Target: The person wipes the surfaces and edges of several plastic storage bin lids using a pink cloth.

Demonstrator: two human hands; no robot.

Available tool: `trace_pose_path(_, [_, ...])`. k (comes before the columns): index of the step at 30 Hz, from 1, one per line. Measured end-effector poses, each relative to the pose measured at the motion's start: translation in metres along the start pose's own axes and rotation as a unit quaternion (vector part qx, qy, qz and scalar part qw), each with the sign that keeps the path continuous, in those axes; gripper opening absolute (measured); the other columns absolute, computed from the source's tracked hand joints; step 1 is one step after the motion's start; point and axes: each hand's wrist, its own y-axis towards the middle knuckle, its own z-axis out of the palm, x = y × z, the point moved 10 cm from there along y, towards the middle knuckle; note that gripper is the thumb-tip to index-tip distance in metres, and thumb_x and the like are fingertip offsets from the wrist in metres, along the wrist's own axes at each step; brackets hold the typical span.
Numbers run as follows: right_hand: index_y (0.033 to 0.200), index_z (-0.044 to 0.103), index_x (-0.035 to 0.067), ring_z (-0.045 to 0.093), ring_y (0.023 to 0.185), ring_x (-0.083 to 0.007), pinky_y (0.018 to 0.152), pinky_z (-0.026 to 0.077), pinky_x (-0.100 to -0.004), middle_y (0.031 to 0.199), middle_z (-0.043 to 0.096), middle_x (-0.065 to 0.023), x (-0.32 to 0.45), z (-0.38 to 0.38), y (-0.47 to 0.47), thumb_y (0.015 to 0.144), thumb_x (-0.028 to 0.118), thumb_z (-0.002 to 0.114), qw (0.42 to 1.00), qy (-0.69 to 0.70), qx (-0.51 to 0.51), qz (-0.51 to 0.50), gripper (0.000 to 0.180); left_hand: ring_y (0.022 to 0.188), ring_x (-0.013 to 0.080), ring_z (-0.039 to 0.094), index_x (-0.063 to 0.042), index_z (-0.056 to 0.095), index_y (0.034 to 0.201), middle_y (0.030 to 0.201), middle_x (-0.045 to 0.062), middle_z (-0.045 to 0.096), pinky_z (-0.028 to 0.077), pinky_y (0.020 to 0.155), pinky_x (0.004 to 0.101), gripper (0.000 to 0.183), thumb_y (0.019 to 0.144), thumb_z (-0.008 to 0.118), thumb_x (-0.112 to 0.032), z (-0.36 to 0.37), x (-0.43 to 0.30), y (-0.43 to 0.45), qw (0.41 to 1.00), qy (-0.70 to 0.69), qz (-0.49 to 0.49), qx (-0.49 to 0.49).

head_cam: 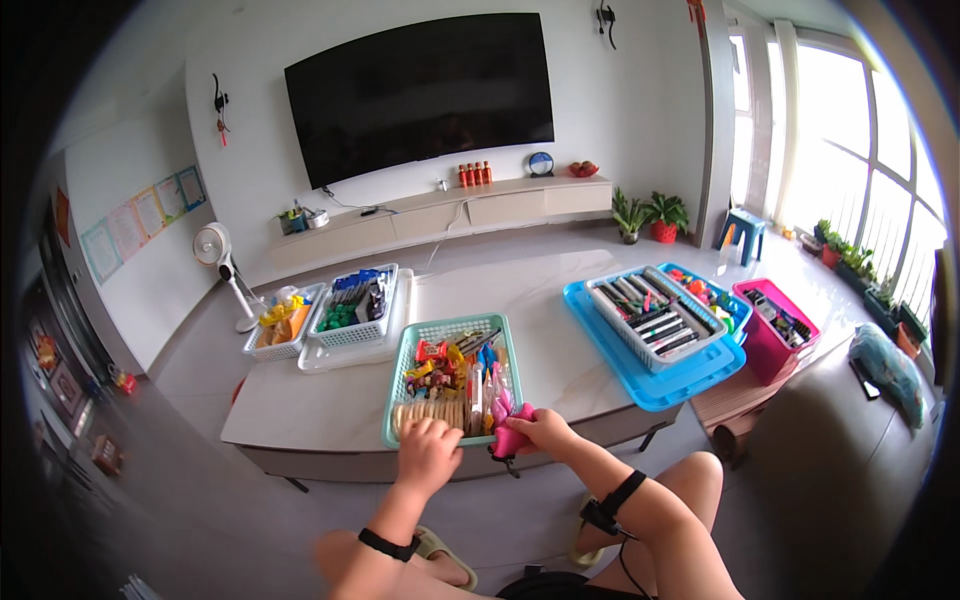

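A mint-green plastic basket point(394, 379) stands at the near edge of the coffee table point(300, 409). Inside are wrapped snacks and sweets, with a row of pale packets point(431, 411) along the front. My left hand point(429, 452) is at the basket's front rim, fingers curled over those packets; whether it grips anything is hidden. By the front right corner my right hand point(544, 433) pinches a bright pink soft item point(511, 436), perhaps a cloth pouch. A dark cord or clip hangs below it.
White baskets of packets point(356, 304) and snacks point(281, 330) stand left. On the right, a white basket of markers point(656, 315) rests on a blue lid point(645, 386), beside a blue basket point(739, 315) and a pink bin point(776, 322). A sofa point(832, 442) stands near right.
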Motion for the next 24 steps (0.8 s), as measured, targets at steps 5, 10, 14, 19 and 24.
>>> trace_pose_path(5, [0.095, 0.057, -0.008, 0.063, 0.057, -0.0168, 0.05, 0.054, -0.0285, 0.077, 0.062, -0.0105, -0.009, 0.01, -0.01, 0.083, 0.033, 0.066, 0.994, 0.073, -0.055, -0.063, 0.043, 0.08, 0.0271, 0.058, -0.008, 0.063, 0.083, 0.078, 0.008, 0.059, 0.047, 0.07, 0.0366, 0.023, 0.062, 0.073, -0.013, 0.03, -0.02, 0.006, 0.998, -0.041, 0.014, 0.044])
trace_pose_path(10, [0.086, 0.055, -0.008, 0.063, 0.053, -0.0199, 0.045, 0.05, -0.0312, 0.067, 0.061, -0.0142, -0.003, 0.005, -0.018, 0.086, 0.031, 0.061, 0.983, 0.055, -0.091, -0.15, 0.039, 0.078, 0.028, 0.059, -0.008, 0.056, 0.076, 0.078, 0.008, 0.059, 0.047, 0.066, 0.0396, 0.026, 0.057, 0.072, -0.009, 0.05, -0.022, 0.009, 0.995, -0.077, -0.014, 0.06])
trace_pose_path(14, [0.085, 0.055, -0.008, 0.062, 0.053, -0.0228, 0.047, 0.05, -0.034, 0.066, 0.06, -0.0155, 0.012, -0.003, -0.014, 0.084, 0.028, 0.063, 0.982, 0.006, -0.131, -0.137, 0.038, 0.071, 0.0276, 0.059, -0.008, 0.055, 0.072, 0.07, 0.007, 0.058, 0.046, 0.06, 0.0393, 0.024, 0.058, 0.074, -0.014, 0.05, -0.02, 0.011, 0.997, -0.062, -0.023, 0.047])
trace_pose_path(19, [0.082, 0.061, -0.005, 0.062, 0.065, -0.0264, 0.063, 0.048, -0.0365, 0.071, 0.063, -0.0172, -0.009, -0.016, 0.044, 0.08, 0.034, 0.065, 0.984, -0.004, -0.142, -0.11, 0.039, 0.066, 0.027, 0.059, -0.009, 0.055, 0.067, 0.066, 0.007, 0.058, 0.046, 0.056, 0.0392, 0.023, 0.06, 0.074, -0.019, 0.056, -0.018, 0.017, 0.997, -0.072, -0.022, 0.027])
trace_pose_path(24, [0.089, 0.064, -0.004, 0.063, 0.072, -0.0249, 0.067, 0.048, -0.0354, 0.076, 0.065, -0.0164, 0.007, -0.024, 0.078, 0.08, 0.033, 0.065, 0.985, -0.002, -0.156, -0.079, 0.038, 0.062, 0.0268, 0.059, -0.01, 0.055, 0.064, 0.062, 0.005, 0.056, 0.045, 0.053, 0.0391, 0.021, 0.062, 0.074, -0.019, 0.052, -0.019, 0.02, 0.996, -0.075, -0.015, 0.039])
